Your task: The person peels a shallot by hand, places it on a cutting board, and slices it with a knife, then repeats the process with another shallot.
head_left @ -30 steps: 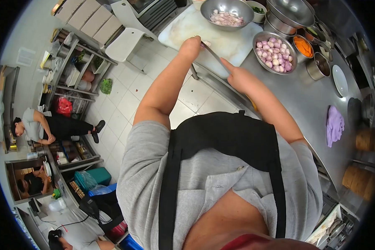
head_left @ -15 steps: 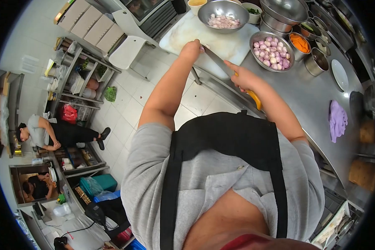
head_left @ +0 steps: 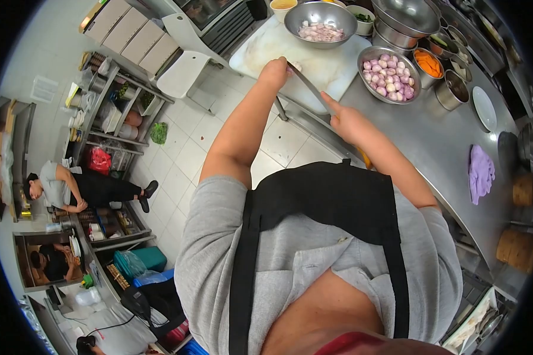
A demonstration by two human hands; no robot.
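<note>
right hand: holds knife | left hand: at knife's tip

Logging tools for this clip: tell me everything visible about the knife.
The knife has a long grey blade, apparently metal, and a yellow handle mostly hidden by the right hand gripping it, index finger extended toward the blade. The blade slants over the white cutting board, tip end at the left hand; whether it touches the board is unclear.

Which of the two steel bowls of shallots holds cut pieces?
The steel bowl on the white cutting board holds cut shallots; the other bowl, beside the board, holds whole shallots.
</note>
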